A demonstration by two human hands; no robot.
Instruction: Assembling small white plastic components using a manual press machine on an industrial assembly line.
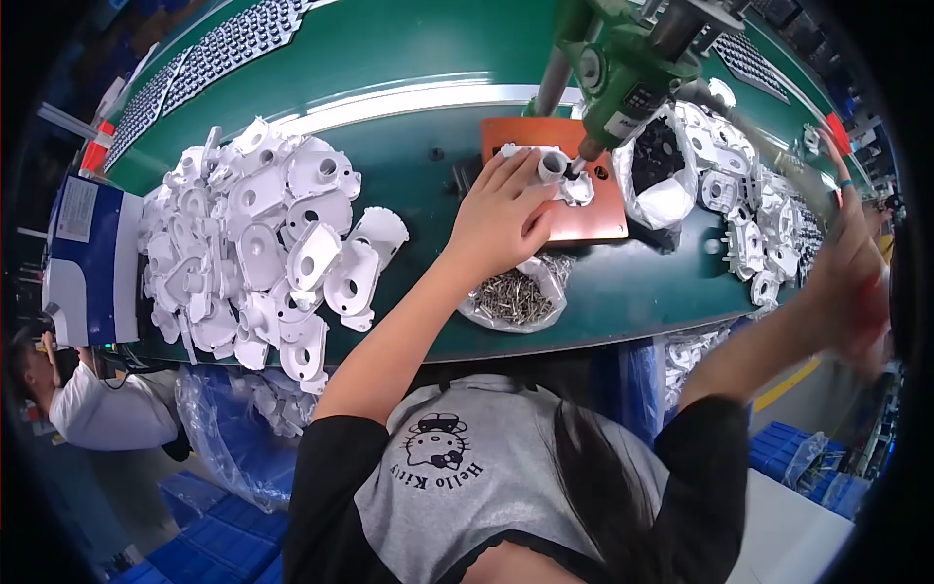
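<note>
My left hand [501, 219] lies flat on a white moulded plastic part [559, 173] that sits on an orange pad [593, 219]. The tip of a hanging green power screwdriver [623, 73] touches that part beside my fingers. My right hand [851, 277] is raised at the far right, blurred, near a heap of white parts [764, 229]; whether it holds anything I cannot tell. A clear bag of small metal screws [516, 297] lies just below my left wrist.
A big pile of white plastic parts [258, 248] covers the left of the green bench [623, 287]. A white bag with black pieces [657, 161] stands right of the pad. A blue and white box [88, 258] sits at the far left, with another person [92, 404] below it.
</note>
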